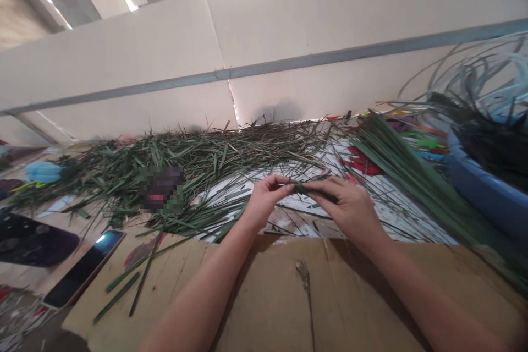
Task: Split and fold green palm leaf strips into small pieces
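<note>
Left hand point(264, 199) and right hand point(344, 203) both pinching same green leaf strip point(307, 187), fingertips nearly meeting, above counter point(289, 220) middle. Leaf scraps point(165, 159) piled along back edge, phone point(84, 267) lying near left edge, blue tub point(487, 187) at right.

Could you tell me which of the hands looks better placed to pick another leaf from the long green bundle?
Probably the right hand: the leaf bundle lies on its side, close by. The left hand would have to cross over. Both pinch a folded leaf strip.
</note>
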### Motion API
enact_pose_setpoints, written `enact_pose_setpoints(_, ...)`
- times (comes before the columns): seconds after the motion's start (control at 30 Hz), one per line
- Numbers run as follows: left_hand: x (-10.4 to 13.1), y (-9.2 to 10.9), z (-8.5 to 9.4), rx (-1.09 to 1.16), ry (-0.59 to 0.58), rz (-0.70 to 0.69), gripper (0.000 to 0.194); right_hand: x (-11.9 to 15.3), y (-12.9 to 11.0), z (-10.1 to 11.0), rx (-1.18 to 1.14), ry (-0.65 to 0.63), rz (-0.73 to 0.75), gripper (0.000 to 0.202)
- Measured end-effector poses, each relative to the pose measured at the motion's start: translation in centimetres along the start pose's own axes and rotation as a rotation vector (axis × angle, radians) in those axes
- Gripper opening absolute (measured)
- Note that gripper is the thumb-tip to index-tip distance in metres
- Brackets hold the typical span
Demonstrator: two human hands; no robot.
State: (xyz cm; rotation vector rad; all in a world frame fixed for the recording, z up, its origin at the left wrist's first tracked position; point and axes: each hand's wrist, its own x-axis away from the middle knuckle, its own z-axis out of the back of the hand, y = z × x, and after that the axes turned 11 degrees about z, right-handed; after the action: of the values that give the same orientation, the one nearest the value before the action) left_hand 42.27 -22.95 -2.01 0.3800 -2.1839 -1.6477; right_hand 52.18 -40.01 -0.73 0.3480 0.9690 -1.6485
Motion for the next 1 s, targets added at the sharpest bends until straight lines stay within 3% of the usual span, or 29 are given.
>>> enact_pose_setpoints(0.7,0.4,0.18,-0.49,0.002,0.01,-0.048,0.026,-0.09,0.03,0.11,0.073,-0.077,0.042,0.026)
enact_pose_setpoints(1.0,0.32,0.34,-0.42,-0.04,-0.015,-0.03,0.028,-0.23,-0.17,0.16,-0.033,-0.026,-0.003,0.019)
